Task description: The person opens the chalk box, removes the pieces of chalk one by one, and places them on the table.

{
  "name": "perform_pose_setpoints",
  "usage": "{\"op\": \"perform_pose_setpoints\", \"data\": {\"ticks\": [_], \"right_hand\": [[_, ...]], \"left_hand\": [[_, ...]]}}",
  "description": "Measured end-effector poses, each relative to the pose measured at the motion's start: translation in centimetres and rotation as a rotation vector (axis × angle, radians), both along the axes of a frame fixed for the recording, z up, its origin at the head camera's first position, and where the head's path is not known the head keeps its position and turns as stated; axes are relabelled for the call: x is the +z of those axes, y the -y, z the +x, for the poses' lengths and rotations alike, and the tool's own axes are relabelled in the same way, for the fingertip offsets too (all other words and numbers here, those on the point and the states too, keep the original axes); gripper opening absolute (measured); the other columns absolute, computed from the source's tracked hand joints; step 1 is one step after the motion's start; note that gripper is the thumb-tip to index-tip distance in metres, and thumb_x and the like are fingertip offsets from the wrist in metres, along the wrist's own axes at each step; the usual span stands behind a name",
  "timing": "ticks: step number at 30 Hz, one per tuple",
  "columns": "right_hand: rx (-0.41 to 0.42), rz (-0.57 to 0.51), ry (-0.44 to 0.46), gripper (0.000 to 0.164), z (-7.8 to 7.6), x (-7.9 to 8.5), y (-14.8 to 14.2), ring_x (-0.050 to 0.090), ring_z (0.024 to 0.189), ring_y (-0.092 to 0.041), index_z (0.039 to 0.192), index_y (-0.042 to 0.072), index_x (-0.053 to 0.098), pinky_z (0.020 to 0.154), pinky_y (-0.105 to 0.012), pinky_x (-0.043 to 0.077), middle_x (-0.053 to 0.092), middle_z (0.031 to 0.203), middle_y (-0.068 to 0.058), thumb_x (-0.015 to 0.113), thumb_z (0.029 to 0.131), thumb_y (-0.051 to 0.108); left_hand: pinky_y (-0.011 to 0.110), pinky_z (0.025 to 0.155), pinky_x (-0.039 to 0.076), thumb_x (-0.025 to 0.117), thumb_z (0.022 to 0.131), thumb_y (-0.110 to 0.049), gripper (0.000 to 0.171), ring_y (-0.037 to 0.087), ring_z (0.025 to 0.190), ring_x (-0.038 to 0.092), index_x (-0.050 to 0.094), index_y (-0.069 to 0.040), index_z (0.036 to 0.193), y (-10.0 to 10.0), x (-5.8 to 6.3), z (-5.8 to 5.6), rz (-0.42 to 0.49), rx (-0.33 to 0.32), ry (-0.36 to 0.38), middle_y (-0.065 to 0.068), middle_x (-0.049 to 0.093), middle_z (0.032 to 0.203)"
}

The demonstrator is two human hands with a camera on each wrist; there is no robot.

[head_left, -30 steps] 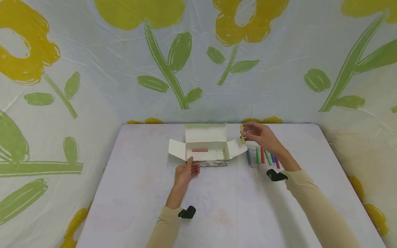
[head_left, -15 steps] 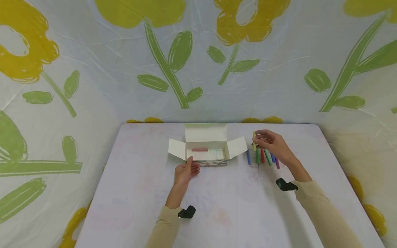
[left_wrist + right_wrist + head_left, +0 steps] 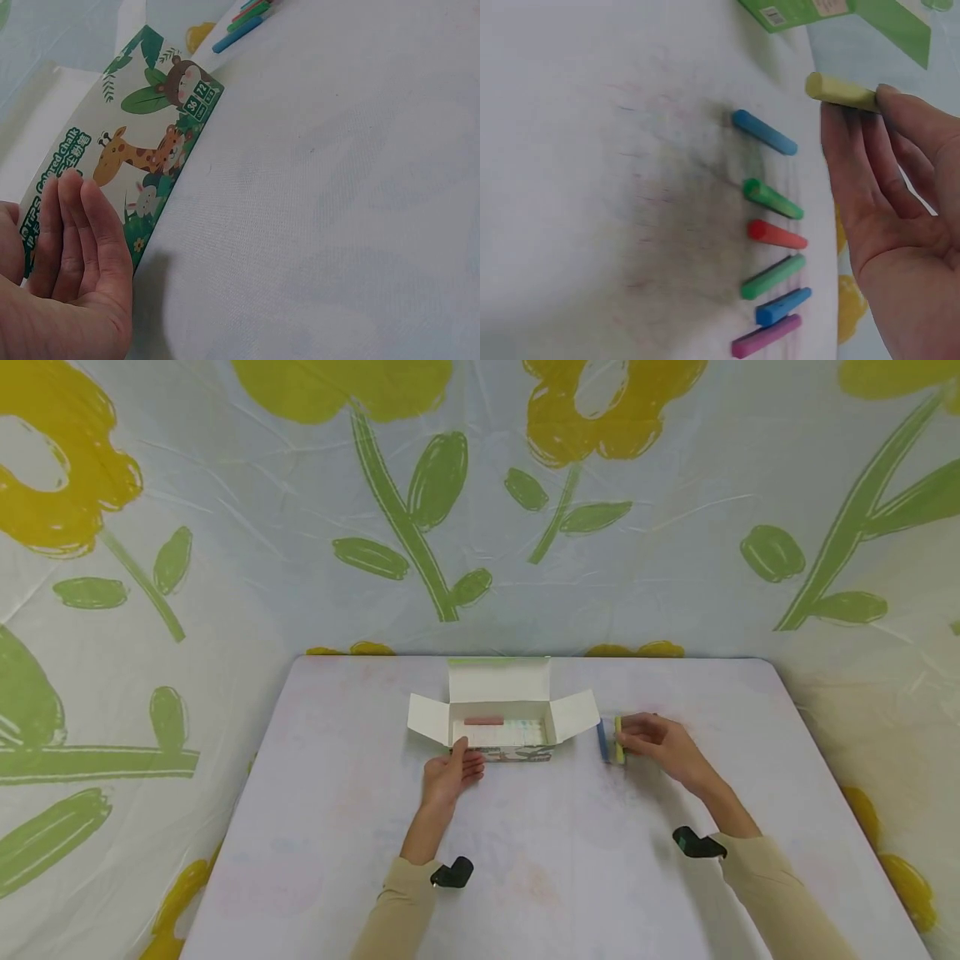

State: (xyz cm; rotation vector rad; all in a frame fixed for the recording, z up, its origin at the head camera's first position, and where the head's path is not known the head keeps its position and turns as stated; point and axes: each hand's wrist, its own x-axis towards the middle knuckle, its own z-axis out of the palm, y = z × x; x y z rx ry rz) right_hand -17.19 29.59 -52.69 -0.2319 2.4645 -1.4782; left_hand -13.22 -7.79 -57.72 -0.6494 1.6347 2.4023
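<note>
My left hand (image 3: 447,777) holds the front wall of an open chalk box (image 3: 525,755), thumb over the rim and fingers flat against the printed face, as the left wrist view shows. Inside the box lie a red chalk stick (image 3: 483,722) and a row of pale sticks. My right hand (image 3: 666,745) pinches a yellow chalk stick (image 3: 844,91) between thumb and fingers, just right of a blue chalk stick (image 3: 603,741). In the right wrist view, a green stick (image 3: 772,199), a red one (image 3: 778,234) and others lie in a row; my hand hides these in the head view.
The box's side flaps (image 3: 574,716) and its lid (image 3: 499,680) stand spread out. Chalk smudges mark the white table (image 3: 540,860) near the sticks. A flower-patterned sheet (image 3: 285,485) hangs behind and at both sides of the table.
My right hand has brought the yellow chalk stick from above the box's right flap rightward, then down toward the front, beside the blue stick. My left hand stays at the box.
</note>
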Motion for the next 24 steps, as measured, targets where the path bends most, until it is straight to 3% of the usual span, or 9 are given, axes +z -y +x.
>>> {"op": "perform_pose_setpoints", "data": {"ticks": [3, 9, 13, 24], "right_hand": [[0.007, 0.022, 0.025, 0.042, 0.6, -0.7, 0.0, 0.068, 0.097, -0.007, 0.129, -0.006, 0.061, 0.083, -0.016, 0.054, 0.07, 0.116, -0.021, 0.07, 0.1, 0.024], [0.017, 0.036, 0.07, 0.042, 1.7, -1.7, -0.1, 0.069, 0.098, -0.02, 0.13, -0.005, 0.061, 0.082, -0.016, 0.054, 0.072, 0.112, -0.017, 0.071, 0.1, 0.023], [0.02, 0.068, 0.09, 0.042, 2.2, -2.0, -0.1, 0.067, 0.097, -0.02, 0.128, -0.004, 0.061, 0.081, -0.017, 0.054, 0.072, 0.11, -0.014, 0.072, 0.099, 0.025], [-0.013, 0.184, -0.047, 0.03, 3.3, -2.6, 0.9, 0.067, 0.082, -0.012, 0.112, -0.004, 0.068, 0.069, -0.02, 0.054, 0.073, 0.093, -0.009, 0.077, 0.094, 0.018]], "left_hand": [[0.026, 0.073, 0.062, 0.064, 0.104, -0.034, 0.05, 0.012, 0.073, 0.071, 0.069, 0.016, 0.104, 0.0, 0.1, 0.1, -0.004, -0.002, 0.002, 0.01, 0.074, 0.085], [0.026, 0.073, 0.061, 0.064, 0.104, -0.035, 0.051, 0.012, 0.073, 0.07, 0.068, 0.016, 0.105, -0.1, 0.2, 0.1, -0.006, 0.001, 0.011, 0.01, 0.074, 0.084], [0.026, 0.074, 0.061, 0.064, 0.103, -0.035, 0.05, 0.012, 0.074, 0.071, 0.069, 0.015, 0.104, 0.0, 0.1, 0.1, -0.008, 0.003, 0.004, 0.009, 0.074, 0.084], [0.026, 0.073, 0.062, 0.065, 0.103, -0.035, 0.047, 0.013, 0.073, 0.071, 0.071, 0.011, 0.099, 0.0, 0.0, 0.1, -0.005, 0.003, 0.006, 0.008, 0.074, 0.083]]}}
